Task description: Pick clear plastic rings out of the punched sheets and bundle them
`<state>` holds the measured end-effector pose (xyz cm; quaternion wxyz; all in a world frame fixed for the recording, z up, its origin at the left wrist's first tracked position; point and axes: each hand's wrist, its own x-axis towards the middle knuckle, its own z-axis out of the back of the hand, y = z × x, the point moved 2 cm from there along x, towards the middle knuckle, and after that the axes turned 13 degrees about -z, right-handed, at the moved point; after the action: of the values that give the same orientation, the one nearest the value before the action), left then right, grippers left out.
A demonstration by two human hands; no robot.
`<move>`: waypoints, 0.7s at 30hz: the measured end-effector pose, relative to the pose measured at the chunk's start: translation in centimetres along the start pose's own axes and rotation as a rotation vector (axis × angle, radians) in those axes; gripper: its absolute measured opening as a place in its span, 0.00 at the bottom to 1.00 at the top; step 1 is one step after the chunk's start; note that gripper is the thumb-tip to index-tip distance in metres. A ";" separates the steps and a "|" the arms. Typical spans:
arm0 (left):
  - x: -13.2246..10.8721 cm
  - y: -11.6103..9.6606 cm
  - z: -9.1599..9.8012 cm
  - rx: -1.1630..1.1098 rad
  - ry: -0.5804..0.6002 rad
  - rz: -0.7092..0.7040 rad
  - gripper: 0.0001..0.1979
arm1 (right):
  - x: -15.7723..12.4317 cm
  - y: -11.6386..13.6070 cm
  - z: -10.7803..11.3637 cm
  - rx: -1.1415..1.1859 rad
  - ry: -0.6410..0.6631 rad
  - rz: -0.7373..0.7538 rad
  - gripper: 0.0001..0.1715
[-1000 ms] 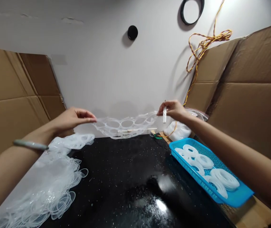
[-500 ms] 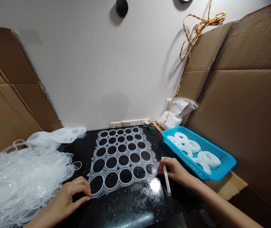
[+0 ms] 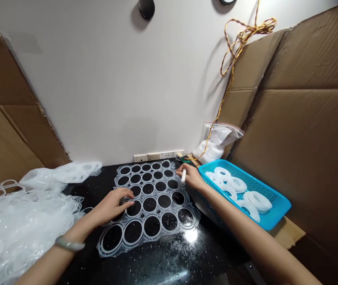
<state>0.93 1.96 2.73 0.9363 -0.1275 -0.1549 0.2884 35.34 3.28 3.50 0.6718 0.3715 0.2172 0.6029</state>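
A translucent sheet [image 3: 141,215] with rows of round holes lies on the black speckled tabletop [image 3: 145,263]. Over the left part of the sheet is my left hand [image 3: 116,204], thumb and fingers apart, holding nothing; a pale bangle [image 3: 69,244] circles its wrist. At the sheet's far right edge, my right hand [image 3: 190,176] is closed around a white stick [image 3: 183,175], which points toward the camera. Whether the right fingertips also touch the sheet is unclear.
A heap of translucent ring-edged scraps [image 3: 23,221] covers the left side. On the right, a blue basket [image 3: 280,206] holds several white ring bundles [image 3: 257,201]. Behind it are a clear plastic bag [image 3: 219,138] and a yellow-brown cord [image 3: 222,99]. Cardboard panels [image 3: 311,130] flank both sides.
My left hand has left the near left corner and moved up over the sheet. My right hand has moved away from me along the right edge with the stick. The sheet's near edge has shifted left.
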 end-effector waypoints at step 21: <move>15.6 7.5 -7.4 0.238 0.098 0.088 0.36 | 15.3 -2.2 -7.9 -0.218 0.015 -0.114 0.09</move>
<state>12.14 15.95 -3.12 0.9376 -0.0360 -0.0679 0.3392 33.66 20.01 -0.72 0.7397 0.2788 0.1764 0.5865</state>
